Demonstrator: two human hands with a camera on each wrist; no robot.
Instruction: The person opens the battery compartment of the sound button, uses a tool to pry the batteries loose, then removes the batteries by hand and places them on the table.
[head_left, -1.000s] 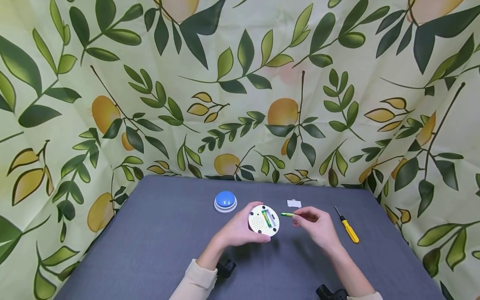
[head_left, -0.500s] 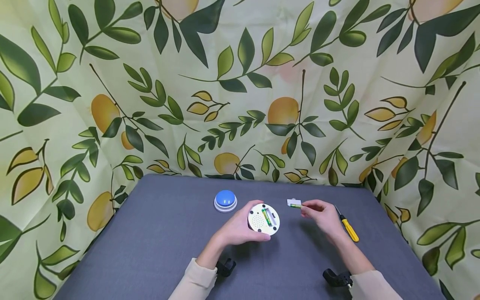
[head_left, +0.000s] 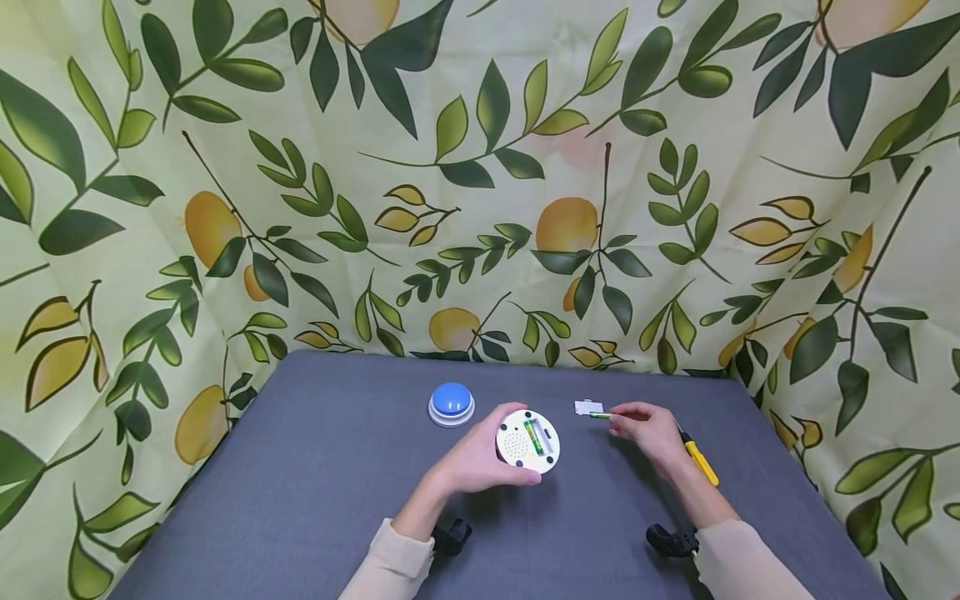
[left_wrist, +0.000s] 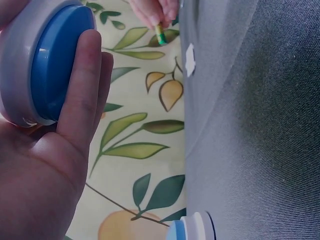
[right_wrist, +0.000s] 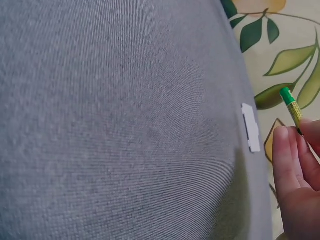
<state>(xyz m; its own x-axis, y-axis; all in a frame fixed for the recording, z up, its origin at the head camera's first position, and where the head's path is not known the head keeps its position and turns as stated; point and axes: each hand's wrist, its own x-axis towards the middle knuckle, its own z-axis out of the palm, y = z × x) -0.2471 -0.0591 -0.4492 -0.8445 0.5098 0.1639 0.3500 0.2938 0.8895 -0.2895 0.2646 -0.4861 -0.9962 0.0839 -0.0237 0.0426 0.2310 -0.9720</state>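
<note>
My left hand (head_left: 480, 454) grips a round button device by its sides, its white underside (head_left: 517, 450) facing up in the head view. One green battery (head_left: 533, 437) lies in the open battery slot, beside a bare space. From the left wrist, the device's blue dome (left_wrist: 57, 65) shows, with fingers lying along it. My right hand (head_left: 651, 432) pinches a second green and yellow battery (right_wrist: 292, 106) by one end, above the table near a small white battery cover (head_left: 588, 407). That cover lies flat and apart from the hand.
Behind the left hand stands another blue-domed button (head_left: 452, 403) on the grey table (head_left: 337, 483). A yellow-handled screwdriver (head_left: 701, 462) lies to the right, its shaft partly behind the right hand. Leaf-patterned cloth (head_left: 480, 250) hangs around the back and sides.
My right hand has drawn the battery away from the device, rightward and slightly back, to near the white cover. The left hand keeps its hold on the device without visible movement.
</note>
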